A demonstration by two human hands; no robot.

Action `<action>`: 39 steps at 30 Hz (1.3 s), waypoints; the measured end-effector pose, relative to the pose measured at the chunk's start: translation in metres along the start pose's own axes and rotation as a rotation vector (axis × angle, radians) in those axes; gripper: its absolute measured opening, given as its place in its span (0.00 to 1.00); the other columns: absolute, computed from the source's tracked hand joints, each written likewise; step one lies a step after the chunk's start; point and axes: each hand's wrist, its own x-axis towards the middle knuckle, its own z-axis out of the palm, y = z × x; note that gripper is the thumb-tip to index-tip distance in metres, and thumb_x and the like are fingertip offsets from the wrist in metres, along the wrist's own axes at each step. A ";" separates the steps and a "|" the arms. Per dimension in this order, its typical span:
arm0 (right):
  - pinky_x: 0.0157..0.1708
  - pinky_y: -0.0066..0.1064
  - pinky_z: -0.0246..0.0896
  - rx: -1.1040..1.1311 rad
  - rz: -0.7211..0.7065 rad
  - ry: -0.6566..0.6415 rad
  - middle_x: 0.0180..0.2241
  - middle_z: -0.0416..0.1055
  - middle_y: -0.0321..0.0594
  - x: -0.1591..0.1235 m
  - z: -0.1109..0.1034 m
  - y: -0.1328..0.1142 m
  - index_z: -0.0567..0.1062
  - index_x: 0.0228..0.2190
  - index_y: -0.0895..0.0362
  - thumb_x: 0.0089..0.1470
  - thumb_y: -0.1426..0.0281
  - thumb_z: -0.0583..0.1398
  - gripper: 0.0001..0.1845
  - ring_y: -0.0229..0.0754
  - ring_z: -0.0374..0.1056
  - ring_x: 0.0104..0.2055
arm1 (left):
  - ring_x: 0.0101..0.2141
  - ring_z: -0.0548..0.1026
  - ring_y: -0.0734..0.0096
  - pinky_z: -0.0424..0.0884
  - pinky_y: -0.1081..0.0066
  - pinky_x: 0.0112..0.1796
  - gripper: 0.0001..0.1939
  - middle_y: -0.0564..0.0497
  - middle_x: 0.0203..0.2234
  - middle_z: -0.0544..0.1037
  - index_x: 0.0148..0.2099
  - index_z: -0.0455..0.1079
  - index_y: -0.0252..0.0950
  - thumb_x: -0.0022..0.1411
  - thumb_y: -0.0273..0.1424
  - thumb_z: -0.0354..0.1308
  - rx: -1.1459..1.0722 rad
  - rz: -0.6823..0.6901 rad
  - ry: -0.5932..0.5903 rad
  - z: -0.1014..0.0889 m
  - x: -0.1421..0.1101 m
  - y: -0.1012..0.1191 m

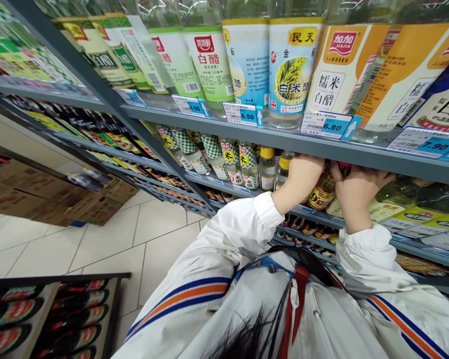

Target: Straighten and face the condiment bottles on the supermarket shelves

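Both hands reach under the lip of a grey shelf into the tier of bottles below. My left hand bends over the row beside a yellow-capped bottle; its fingers are hidden behind the lip. A bottle with a red and yellow label stands between my two wrists. My right hand has its thumb and forefinger on either side of a red bottle cap, closed about it. The other fingers run back to the right, partly covered by the shelf.
Large white vinegar bottles line the upper shelf, with price tags along its edge. Rice vinegar bottles stand left of my hands, yellow-labelled packs to the right. Cardboard boxes and a rack of dark bottles sit at left.
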 end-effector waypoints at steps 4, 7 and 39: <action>0.56 0.64 0.42 0.015 -0.003 0.011 0.43 0.73 0.58 0.000 -0.001 -0.001 0.80 0.41 0.60 0.61 0.50 0.56 0.27 0.69 0.55 0.56 | 0.47 0.78 0.51 0.73 0.60 0.46 0.21 0.36 0.48 0.79 0.55 0.72 0.30 0.75 0.35 0.42 -0.012 0.066 0.035 -0.006 -0.008 -0.008; 0.56 0.63 0.41 0.013 -0.017 0.017 0.43 0.73 0.58 -0.001 -0.001 0.000 0.79 0.42 0.60 0.62 0.48 0.54 0.29 0.70 0.54 0.56 | 0.48 0.78 0.53 0.73 0.63 0.44 0.18 0.38 0.50 0.79 0.57 0.71 0.33 0.74 0.32 0.45 -0.036 0.104 0.018 -0.007 -0.013 -0.017; 0.58 0.71 0.43 0.147 -0.071 0.375 0.43 0.76 0.58 -0.001 0.038 0.022 0.81 0.34 0.54 0.55 0.39 0.53 0.33 0.74 0.58 0.60 | 0.45 0.78 0.64 0.74 0.67 0.47 0.14 0.42 0.41 0.79 0.48 0.67 0.34 0.72 0.40 0.51 -0.428 -0.082 0.506 0.039 -0.024 -0.095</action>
